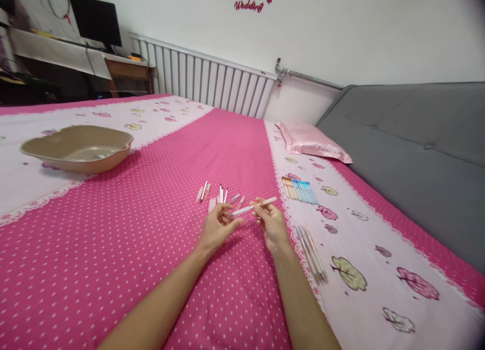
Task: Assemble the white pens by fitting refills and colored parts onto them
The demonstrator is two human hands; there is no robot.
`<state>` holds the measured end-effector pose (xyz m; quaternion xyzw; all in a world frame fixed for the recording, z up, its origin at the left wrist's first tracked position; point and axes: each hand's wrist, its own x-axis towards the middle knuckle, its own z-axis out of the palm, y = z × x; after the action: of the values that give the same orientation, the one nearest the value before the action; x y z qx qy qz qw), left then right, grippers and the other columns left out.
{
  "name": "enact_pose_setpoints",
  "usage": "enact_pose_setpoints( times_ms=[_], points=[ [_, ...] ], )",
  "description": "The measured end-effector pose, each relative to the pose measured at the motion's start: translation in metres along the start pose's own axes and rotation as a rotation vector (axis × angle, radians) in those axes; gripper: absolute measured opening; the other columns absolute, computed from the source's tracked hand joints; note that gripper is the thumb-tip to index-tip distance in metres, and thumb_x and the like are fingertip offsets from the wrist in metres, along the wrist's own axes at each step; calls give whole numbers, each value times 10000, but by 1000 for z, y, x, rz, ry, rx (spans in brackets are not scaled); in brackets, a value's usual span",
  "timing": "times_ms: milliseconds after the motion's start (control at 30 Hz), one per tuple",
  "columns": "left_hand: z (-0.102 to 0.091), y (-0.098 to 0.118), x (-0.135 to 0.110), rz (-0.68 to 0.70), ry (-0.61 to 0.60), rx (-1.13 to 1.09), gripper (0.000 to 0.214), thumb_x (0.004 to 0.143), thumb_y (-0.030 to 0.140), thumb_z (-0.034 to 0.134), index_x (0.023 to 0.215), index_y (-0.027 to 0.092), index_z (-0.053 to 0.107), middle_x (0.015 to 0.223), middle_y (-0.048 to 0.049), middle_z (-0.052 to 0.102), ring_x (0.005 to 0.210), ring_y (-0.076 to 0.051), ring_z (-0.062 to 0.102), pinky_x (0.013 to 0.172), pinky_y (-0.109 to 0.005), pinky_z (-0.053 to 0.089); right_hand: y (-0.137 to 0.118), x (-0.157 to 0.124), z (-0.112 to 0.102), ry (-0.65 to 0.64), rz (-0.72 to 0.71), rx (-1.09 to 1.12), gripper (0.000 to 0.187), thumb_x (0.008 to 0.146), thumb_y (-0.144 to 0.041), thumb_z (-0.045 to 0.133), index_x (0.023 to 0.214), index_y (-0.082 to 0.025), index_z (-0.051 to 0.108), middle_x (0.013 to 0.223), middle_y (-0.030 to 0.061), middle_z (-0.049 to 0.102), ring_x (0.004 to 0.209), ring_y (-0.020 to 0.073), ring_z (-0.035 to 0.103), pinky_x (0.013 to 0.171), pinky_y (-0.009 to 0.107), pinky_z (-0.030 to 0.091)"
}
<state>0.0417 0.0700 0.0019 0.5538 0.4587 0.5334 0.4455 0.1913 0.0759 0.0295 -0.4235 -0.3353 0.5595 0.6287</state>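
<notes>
Both hands on one pen, mid-bed.
Left hand (216,225) and right hand (270,222) pinch the pen (251,207); loose pens (220,194) just beyond, possibly uncapped; open bed (113,249) leftward.

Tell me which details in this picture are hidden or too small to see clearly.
- Head view: the pen held by the left hand and right hand: fingers cover both ends.
- Loose pens beyond the hands: too small to count.
- Wall lettering: upper line cut off by the top edge.
- Bowl: its contents are unclear.
</notes>
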Motion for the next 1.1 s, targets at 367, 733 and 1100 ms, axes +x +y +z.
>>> enact_pose_setpoints(
  times_ms=[367,733,1100],
  points=[
    [0,2,-1,12,-3,156,444,819,493,418,592,143,571,442,21,496,408,-88,422,450,-210,319,1,-2,4,-40,-6,-29,313,587,-254,765,867,-168,655,804,9,671,551,50,536,446,133,390],
    [1,2,0,48,6,52,385,622,356,704,925,151,583,653,23,552,527,-92,481,475,-198,366,3,-1,2,-43,16,-29,319,588,-252,766,876,-180,652,812,7,670,554,47,534,446,128,390],
    [-1,0,-1,-19,-31,163,507,823,515,396,540,140,586,412,12,497,386,-89,425,439,-214,327,1,-2,4,-70,32,-8,337,572,-242,772,879,-173,650,798,3,666,536,51,528,441,138,398]
  ],
)
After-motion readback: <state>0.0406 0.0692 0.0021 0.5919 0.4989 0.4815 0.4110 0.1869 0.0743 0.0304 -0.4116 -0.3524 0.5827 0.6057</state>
